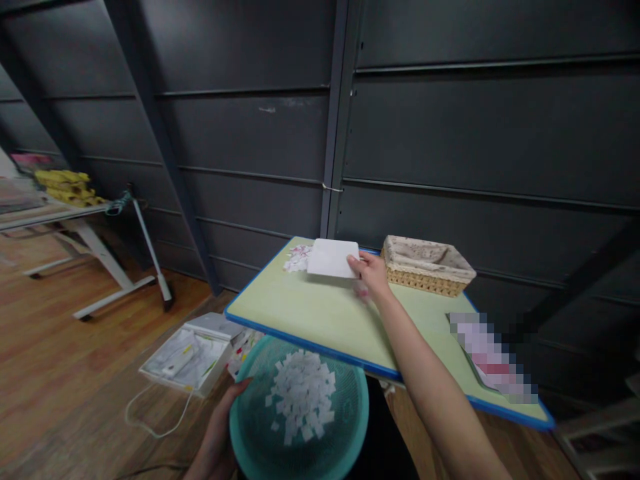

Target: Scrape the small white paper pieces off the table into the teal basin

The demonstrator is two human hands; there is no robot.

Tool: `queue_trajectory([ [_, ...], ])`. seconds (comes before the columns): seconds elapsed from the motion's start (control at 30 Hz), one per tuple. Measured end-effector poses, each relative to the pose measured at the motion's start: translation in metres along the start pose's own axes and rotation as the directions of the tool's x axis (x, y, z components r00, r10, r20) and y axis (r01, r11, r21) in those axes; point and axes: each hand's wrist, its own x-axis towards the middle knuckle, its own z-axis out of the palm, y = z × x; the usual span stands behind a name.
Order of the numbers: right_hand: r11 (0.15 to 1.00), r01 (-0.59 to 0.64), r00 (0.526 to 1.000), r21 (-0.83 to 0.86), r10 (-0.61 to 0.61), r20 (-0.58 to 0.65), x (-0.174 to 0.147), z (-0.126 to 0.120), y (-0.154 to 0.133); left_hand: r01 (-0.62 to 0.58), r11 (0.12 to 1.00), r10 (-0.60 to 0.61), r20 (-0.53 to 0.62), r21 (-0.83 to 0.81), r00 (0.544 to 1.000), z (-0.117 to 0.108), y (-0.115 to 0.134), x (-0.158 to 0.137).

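My left hand (223, 417) grips the left rim of a round teal plastic mesh basket (357, 427), its thumb over the edge and the other fingers hidden. Many small white square pieces (303, 393) lie heaped inside the basket, which is below the table's front edge. Out over the pale green table (280, 300), my right hand (371, 270) is closed on the right edge of a flat white rectangular panel (333, 258). To the left of this panel lies a pile of small white and pinkish scraps (299, 257). A blurred pink thing (361, 291) shows just below my right hand.
A fabric-lined wicker basket (425, 283) stands at the table's back right. Nearer on the right lies a pixelated flat item (493, 360). On the floor at left sits an open white box (187, 357) with a cord. A dark panelled wall (250, 133) rises behind.
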Motion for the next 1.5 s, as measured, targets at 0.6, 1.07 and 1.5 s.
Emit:
queue_trajectory([
  [0.6,0.671,0.052,0.995,-0.74,-0.096,-0.017,-0.003,-0.001,-0.002,0.02,0.998,-0.019,-0.018,0.067,1.0,-0.006,-0.005,0.011],
  [1.07,0.571,-0.051,0.984,-0.819,-0.111,-0.139,-0.003,-0.006,-0.011,0.016,0.997,-0.015,-0.01,0.075,1.0,-0.003,-0.006,0.004],
  [1.5,0.577,-0.06,0.986,-0.814,-0.09,-0.137,-0.006,0.001,-0.01,0.059,0.994,-0.058,-0.017,0.088,0.998,-0.001,-0.005,0.006],
])
